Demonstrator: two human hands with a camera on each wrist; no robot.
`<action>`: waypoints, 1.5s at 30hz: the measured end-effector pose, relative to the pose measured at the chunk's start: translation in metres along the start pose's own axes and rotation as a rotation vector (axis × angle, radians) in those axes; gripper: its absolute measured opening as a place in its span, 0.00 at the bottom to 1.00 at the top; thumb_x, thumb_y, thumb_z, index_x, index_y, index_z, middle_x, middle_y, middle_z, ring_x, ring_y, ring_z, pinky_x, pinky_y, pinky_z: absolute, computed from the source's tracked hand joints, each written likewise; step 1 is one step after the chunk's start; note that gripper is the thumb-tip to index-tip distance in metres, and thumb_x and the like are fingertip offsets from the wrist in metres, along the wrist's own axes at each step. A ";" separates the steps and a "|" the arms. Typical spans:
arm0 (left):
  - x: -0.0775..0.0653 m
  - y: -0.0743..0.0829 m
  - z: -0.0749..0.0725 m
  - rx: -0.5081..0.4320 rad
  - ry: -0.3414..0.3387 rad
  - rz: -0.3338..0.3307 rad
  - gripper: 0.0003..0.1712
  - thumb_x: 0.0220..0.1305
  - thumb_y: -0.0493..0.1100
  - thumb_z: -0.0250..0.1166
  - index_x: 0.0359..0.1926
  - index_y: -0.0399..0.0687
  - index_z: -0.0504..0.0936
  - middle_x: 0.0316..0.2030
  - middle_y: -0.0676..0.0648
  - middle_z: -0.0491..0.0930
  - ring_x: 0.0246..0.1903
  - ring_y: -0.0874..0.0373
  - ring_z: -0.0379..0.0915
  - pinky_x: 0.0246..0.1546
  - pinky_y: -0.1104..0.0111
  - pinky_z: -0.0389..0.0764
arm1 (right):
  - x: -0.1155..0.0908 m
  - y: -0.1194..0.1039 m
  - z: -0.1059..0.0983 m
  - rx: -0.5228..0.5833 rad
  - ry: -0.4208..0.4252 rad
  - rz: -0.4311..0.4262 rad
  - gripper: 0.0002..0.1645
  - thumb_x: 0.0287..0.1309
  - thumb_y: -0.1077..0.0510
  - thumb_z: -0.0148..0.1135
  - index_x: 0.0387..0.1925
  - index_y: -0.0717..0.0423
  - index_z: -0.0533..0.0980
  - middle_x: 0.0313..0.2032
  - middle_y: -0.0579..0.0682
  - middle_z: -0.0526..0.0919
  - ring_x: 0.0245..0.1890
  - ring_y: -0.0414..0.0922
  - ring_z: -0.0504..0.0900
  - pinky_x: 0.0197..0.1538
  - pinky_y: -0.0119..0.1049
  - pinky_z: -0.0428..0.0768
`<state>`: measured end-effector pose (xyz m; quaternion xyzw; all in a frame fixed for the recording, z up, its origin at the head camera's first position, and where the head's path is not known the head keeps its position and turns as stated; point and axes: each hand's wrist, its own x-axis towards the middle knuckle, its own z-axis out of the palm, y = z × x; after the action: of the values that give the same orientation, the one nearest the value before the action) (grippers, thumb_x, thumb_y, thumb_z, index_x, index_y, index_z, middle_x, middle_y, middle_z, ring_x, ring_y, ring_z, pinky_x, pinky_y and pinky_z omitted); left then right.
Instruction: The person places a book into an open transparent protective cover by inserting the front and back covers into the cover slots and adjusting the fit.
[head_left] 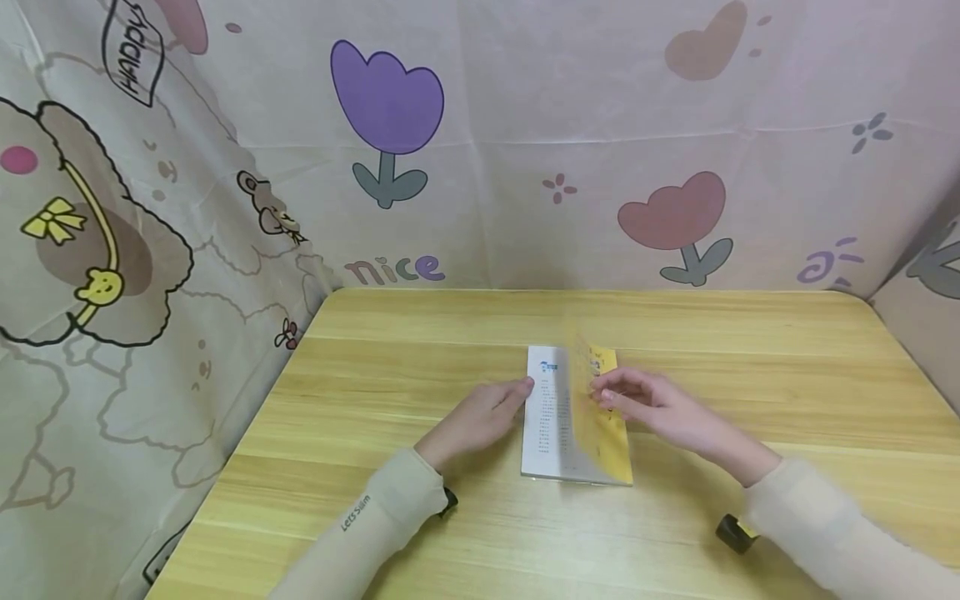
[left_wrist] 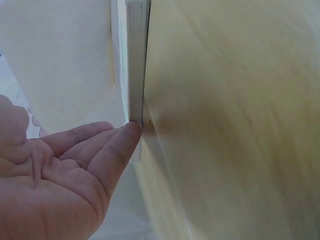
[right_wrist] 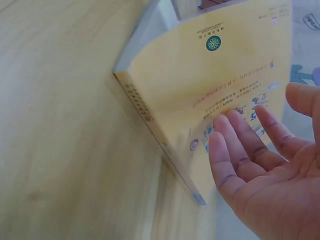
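A paperback book (head_left: 546,429) lies on the table, its white printed page facing up on the left. Its yellow cover (right_wrist: 225,65) stands raised and bent along the spine side, blurred in the head view. My left hand (head_left: 480,417) is at the book's left edge; in the left wrist view straight fingertips (left_wrist: 131,131) press against the page block. On the other side, my right hand (head_left: 667,412) has its fingers against or very near the outer face of the cover. The right wrist view shows those fingers (right_wrist: 240,150) spread and loosely extended, gripping nothing.
The wooden table (head_left: 390,367) runs back to a printed cloth (head_left: 510,233) hanging behind it. Another patterned cloth (head_left: 225,367) borders the left side. Dark wrist devices (head_left: 735,533) show beneath both sleeves, close to the tabletop.
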<state>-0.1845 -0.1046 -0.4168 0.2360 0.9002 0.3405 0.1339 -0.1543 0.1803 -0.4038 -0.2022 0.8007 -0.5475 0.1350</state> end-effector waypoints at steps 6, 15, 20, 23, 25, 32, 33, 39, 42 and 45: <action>0.001 0.001 0.000 -0.015 -0.003 -0.016 0.41 0.73 0.68 0.32 0.68 0.46 0.69 0.64 0.50 0.68 0.64 0.57 0.60 0.62 0.62 0.63 | 0.002 0.004 0.013 -0.185 0.010 -0.061 0.19 0.67 0.52 0.57 0.54 0.59 0.75 0.49 0.48 0.80 0.49 0.45 0.78 0.50 0.38 0.78; 0.002 -0.001 0.001 -0.033 -0.005 -0.011 0.32 0.74 0.60 0.46 0.68 0.46 0.70 0.63 0.51 0.70 0.62 0.60 0.63 0.58 0.65 0.68 | 0.000 0.002 0.030 -0.388 -0.006 -0.087 0.22 0.66 0.47 0.58 0.56 0.53 0.76 0.53 0.45 0.78 0.51 0.43 0.76 0.50 0.41 0.77; 0.002 -0.002 0.002 -0.070 -0.020 -0.010 0.30 0.72 0.52 0.55 0.68 0.41 0.68 0.62 0.48 0.70 0.59 0.60 0.67 0.55 0.70 0.71 | -0.001 0.000 0.038 -0.575 -0.015 -0.159 0.20 0.63 0.50 0.61 0.54 0.53 0.77 0.55 0.46 0.76 0.56 0.46 0.72 0.58 0.45 0.71; 0.004 -0.003 0.003 -0.072 -0.024 -0.010 0.31 0.70 0.48 0.58 0.68 0.38 0.66 0.64 0.44 0.68 0.59 0.58 0.68 0.54 0.71 0.71 | -0.002 0.000 0.043 -0.621 -0.025 -0.161 0.23 0.59 0.49 0.65 0.54 0.54 0.77 0.56 0.51 0.74 0.57 0.49 0.72 0.58 0.48 0.70; 0.004 -0.004 0.003 -0.055 -0.020 -0.012 0.33 0.68 0.46 0.60 0.69 0.36 0.65 0.65 0.43 0.66 0.60 0.56 0.67 0.54 0.71 0.70 | -0.003 0.001 0.045 -0.649 -0.030 -0.158 0.26 0.56 0.47 0.67 0.54 0.54 0.78 0.57 0.54 0.74 0.56 0.52 0.72 0.58 0.50 0.70; 0.007 -0.005 0.006 0.152 0.029 0.008 0.42 0.60 0.45 0.68 0.71 0.37 0.61 0.66 0.43 0.63 0.62 0.54 0.63 0.59 0.67 0.66 | -0.004 0.003 0.050 -0.731 -0.034 -0.122 0.39 0.41 0.37 0.73 0.54 0.51 0.79 0.59 0.53 0.72 0.57 0.51 0.70 0.58 0.49 0.69; 0.007 -0.004 0.006 0.181 0.035 0.013 0.43 0.59 0.45 0.69 0.71 0.37 0.62 0.66 0.43 0.63 0.63 0.54 0.62 0.60 0.66 0.65 | -0.004 0.003 0.051 -0.740 -0.035 -0.119 0.40 0.39 0.37 0.73 0.55 0.51 0.79 0.60 0.53 0.71 0.57 0.51 0.70 0.58 0.49 0.69; 0.010 0.000 0.008 0.308 0.014 0.086 0.40 0.59 0.45 0.69 0.69 0.39 0.66 0.69 0.42 0.58 0.66 0.52 0.56 0.63 0.65 0.60 | -0.004 0.005 0.051 -0.791 -0.031 -0.131 0.41 0.38 0.38 0.74 0.55 0.51 0.79 0.60 0.53 0.71 0.58 0.51 0.69 0.58 0.50 0.69; 0.011 0.002 0.008 0.338 -0.033 0.085 0.39 0.60 0.49 0.68 0.69 0.40 0.66 0.70 0.41 0.54 0.66 0.51 0.55 0.63 0.64 0.60 | -0.003 0.007 0.051 -0.803 -0.028 -0.140 0.41 0.38 0.38 0.75 0.55 0.52 0.79 0.61 0.54 0.71 0.58 0.51 0.70 0.58 0.51 0.70; 0.011 0.004 0.007 0.333 -0.074 0.060 0.42 0.60 0.53 0.67 0.70 0.40 0.65 0.71 0.40 0.52 0.67 0.49 0.54 0.64 0.63 0.58 | -0.003 0.008 0.050 -0.812 -0.020 -0.141 0.41 0.38 0.39 0.75 0.55 0.52 0.79 0.61 0.54 0.71 0.58 0.52 0.70 0.57 0.52 0.70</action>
<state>-0.1900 -0.0922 -0.4200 0.2940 0.9313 0.1814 0.1157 -0.1318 0.1434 -0.4297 -0.2986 0.9345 -0.1930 0.0143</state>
